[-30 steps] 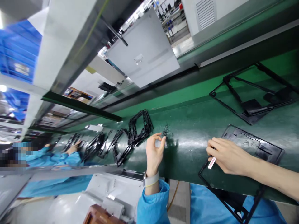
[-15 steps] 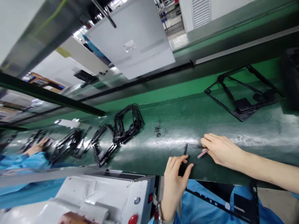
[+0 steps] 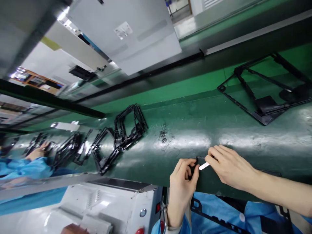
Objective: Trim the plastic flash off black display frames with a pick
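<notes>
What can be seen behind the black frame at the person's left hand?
Through the black frame show the green work surface and, below its near edge, blue clothing. Whatever lies directly behind the frame's solid parts, the left hand and the right hand is covered.

The frame [image 3: 271,225] at my left fingers [image 3: 187,161] is black, my tool [image 3: 204,166] white, my sleeve [image 3: 186,227] blue, the counter [image 3: 190,120] green.

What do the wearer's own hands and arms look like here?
The left hand and right hand are both bare, without gloves. A bright blue sleeve shows at the left wrist, with a silvery band seen edge-on, too little to tell watch from bracelet. The right forearm is uncovered; blue at the picture's edge may be its sleeve.
</notes>
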Demonstrator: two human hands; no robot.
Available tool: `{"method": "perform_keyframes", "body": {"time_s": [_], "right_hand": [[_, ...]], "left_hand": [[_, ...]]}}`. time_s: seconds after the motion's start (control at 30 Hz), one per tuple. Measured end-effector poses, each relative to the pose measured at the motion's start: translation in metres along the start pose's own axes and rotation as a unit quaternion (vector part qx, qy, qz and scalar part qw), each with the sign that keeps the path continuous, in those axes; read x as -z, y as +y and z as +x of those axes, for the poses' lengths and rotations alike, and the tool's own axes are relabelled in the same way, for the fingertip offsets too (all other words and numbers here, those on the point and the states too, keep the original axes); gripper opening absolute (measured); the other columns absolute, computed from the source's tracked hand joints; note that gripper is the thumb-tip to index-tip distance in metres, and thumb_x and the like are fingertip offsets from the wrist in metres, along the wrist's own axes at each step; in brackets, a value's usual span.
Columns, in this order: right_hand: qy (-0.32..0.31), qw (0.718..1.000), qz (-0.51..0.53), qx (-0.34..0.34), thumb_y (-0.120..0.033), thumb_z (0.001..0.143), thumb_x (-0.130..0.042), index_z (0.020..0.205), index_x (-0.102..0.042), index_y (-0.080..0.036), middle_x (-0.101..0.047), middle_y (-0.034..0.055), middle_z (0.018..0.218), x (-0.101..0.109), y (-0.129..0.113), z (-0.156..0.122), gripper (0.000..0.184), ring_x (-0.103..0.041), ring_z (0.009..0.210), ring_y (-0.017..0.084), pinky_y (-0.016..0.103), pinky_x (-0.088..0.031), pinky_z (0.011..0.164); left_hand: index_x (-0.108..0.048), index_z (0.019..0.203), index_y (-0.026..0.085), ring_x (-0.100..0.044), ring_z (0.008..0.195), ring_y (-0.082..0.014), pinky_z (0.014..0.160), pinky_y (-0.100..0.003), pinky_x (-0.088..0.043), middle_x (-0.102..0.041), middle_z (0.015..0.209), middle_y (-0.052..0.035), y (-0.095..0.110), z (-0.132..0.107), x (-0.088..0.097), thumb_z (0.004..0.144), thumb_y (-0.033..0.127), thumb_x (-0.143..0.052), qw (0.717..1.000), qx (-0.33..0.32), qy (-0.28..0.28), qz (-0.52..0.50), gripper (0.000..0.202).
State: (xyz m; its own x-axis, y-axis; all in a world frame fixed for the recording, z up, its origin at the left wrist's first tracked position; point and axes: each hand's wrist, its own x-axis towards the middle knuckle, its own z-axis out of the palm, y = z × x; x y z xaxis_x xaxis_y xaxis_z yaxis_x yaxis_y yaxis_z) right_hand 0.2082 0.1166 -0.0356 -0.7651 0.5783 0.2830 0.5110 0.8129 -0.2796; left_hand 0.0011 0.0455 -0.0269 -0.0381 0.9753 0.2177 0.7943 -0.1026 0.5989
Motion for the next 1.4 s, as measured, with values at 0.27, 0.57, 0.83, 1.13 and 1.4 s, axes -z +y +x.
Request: {"method": "perform_keyframes", "body": {"time_s": [0.27, 0.57, 0.83, 1.13, 1.4], "right_hand": [[0.047, 0.998, -0.036, 0.013, 0.003, 0.083, -0.048, 0.092, -0.061, -0.017, -0.058, 0.0073, 0.090, 0.003, -0.003, 0.003, 0.025, -0.053, 0.078, 0.025, 0.037, -0.046, 0.077], [0.034, 0.998, -0.044, 0.016, 0.000, 0.079, -0.052, 0.094, -0.057, -0.019, -0.058, 0.0065, 0.090, 0.005, -0.004, 0.003, 0.025, -0.053, 0.079, 0.025, 0.036, -0.046, 0.078], [0.034, 0.999, -0.039, 0.016, -0.001, 0.085, -0.053, 0.095, -0.055, -0.020, -0.058, 0.0060, 0.090, 0.004, -0.005, 0.003, 0.022, -0.053, 0.078, 0.024, 0.036, -0.046, 0.077], [0.023, 0.999, -0.043, 0.009, -0.003, 0.083, -0.056, 0.097, -0.056, -0.020, -0.059, 0.0060, 0.092, 0.002, -0.005, 0.001, 0.022, -0.054, 0.081, 0.025, 0.037, -0.043, 0.081], [0.032, 0.999, -0.042, 0.011, -0.001, 0.081, -0.057, 0.095, -0.056, -0.020, -0.058, 0.0055, 0.090, 0.004, -0.005, 0.003, 0.024, -0.052, 0.079, 0.024, 0.036, -0.041, 0.076]], "left_hand": [[-0.067, 0.104, 0.021, -0.054, 0.058, -0.0088, 0.060, -0.020, -0.050, -0.063, 0.084, 0.0018, 0.008, 0.003, 0.001, 0.103, 0.013, -0.059, 0.998, -0.037, -0.008, 0.048, 0.011], [-0.069, 0.100, 0.020, -0.057, 0.059, -0.0082, 0.059, -0.018, -0.051, -0.065, 0.084, 0.0023, 0.006, 0.003, 0.003, 0.101, 0.014, -0.064, 1.000, -0.016, 0.003, 0.006, 0.008], [-0.069, 0.104, 0.021, -0.067, 0.067, -0.0092, 0.069, -0.017, -0.054, -0.071, 0.091, 0.0008, 0.012, 0.002, 0.004, 0.107, 0.015, -0.061, 0.996, -0.051, 0.006, 0.078, 0.010], [-0.065, 0.097, 0.021, -0.061, 0.064, -0.0091, 0.064, -0.018, -0.050, -0.063, 0.084, 0.0022, 0.009, 0.002, -0.001, 0.107, 0.015, -0.058, 0.997, -0.027, -0.014, 0.065, 0.013], [-0.065, 0.093, 0.023, -0.056, 0.058, -0.0090, 0.055, -0.018, -0.049, -0.063, 0.080, 0.0040, 0.003, -0.002, 0.003, 0.100, 0.022, -0.071, 0.999, 0.028, 0.017, 0.007, 0.009]]}}
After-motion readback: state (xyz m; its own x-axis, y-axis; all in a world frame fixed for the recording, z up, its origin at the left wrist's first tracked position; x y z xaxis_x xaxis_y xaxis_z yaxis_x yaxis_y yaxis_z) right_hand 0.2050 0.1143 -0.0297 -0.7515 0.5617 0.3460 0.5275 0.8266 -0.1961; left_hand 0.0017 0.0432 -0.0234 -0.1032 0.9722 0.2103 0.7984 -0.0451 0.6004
